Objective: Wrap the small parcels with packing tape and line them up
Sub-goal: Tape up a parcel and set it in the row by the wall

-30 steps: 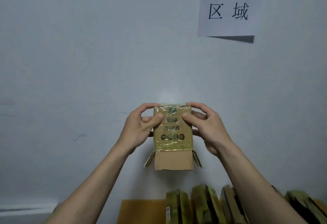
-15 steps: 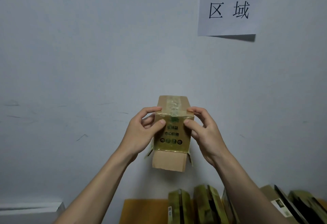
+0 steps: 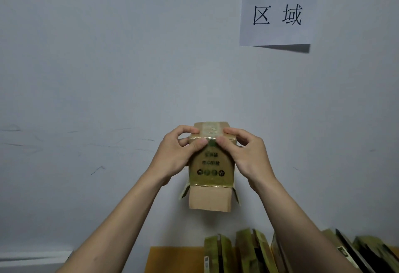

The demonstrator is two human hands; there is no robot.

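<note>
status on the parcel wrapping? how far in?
Done: several taped parcels stand in a row at the bottom edge. In hand: the left hand and right hand grip a small box, thumbs pressing tape at its top edge. Left: its lower flaps hang open and bare, then it joins the row.

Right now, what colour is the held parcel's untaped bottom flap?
Plain brown cardboard flap, below the glossy yellowish tape; head view.
</note>
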